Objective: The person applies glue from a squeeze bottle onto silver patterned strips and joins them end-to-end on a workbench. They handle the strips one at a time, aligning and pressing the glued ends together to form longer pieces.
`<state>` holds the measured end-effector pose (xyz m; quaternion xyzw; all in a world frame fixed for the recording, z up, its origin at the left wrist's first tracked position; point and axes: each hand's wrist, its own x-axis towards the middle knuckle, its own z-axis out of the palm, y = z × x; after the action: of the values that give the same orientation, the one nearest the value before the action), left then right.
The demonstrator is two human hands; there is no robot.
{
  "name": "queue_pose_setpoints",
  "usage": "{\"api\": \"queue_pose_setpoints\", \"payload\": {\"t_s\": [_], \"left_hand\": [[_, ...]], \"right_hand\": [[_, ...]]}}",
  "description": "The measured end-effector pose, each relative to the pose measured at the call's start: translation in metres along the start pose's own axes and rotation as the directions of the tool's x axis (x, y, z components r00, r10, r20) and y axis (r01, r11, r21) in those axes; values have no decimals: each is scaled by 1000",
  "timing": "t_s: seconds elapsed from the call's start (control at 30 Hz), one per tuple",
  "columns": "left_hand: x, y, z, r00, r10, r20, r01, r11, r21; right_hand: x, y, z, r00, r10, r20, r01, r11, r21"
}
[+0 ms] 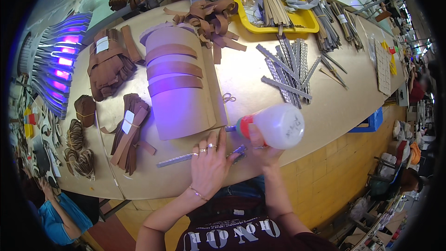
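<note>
right grip: right hand [262, 151] wrapped around a white squeeze bottle [278, 125], fingers closed on its body; bottle lies tilted, its red-and-green nozzle [242, 126] pointing left toward the strip.
left grip: left hand [209, 162] flat, fingers spread, pressing down on a thin silvery strip [186, 158]; holds nothing pinched.
strip: lies along the near edge of the worktop [325, 111], runs left-right under the left hand's fingers, its right end near the right hand.
bottle: over the near edge of the worktop, just right of the left hand, nozzle just above the strip.
board: tan curved board [183, 107] just beyond the hands, three brown leather bands [174, 67] laid across it, purple light on it.
scissors: small pair [228, 97] just right of the board.
right middle: fan of silvery strips [290, 67] well beyond the bottle.
far edge: yellow tray [306, 18] with bundled sticks; loose brown leather straps [213, 18] left of it.
left side: stacks of brown leather pieces [109, 62], tagged bundle [130, 130] near the left hand, small banded bundles [83, 111] toward the left edge.
far left: lamp glowing purple-blue [62, 62] off the worktop's left edge.
other: another person in a blue top [65, 216] at the lower left corner.
</note>
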<state>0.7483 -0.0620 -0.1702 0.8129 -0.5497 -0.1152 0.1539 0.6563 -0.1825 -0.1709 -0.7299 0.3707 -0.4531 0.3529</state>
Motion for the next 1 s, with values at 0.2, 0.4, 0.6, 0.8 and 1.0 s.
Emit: {"api": "queue_pose_setpoints", "payload": {"t_s": [0.2,0.4,0.6,0.8,1.0], "left_hand": [[-1,-3,3,999,32,-15,-31,999,36],[1,0,4,999,30,-39,-26,995,96],[2,1,2,1000,26,-7,-25,995,100],[3,0,1,999,35,-13,-33,996,87],[5,4,-13,999,19,-42,-18,999,28]], "right_hand": [[-14,13,17,999,-29,32,32,994,-106],[-7,9,-3,989,-111,92,126,977,-172],[10,17,-33,983,-19,-183,-9,988,-152],[12,39,-61,957,37,-287,-100,973,-206],[22,74,-82,760,303,-575,-161,945,285]]}}
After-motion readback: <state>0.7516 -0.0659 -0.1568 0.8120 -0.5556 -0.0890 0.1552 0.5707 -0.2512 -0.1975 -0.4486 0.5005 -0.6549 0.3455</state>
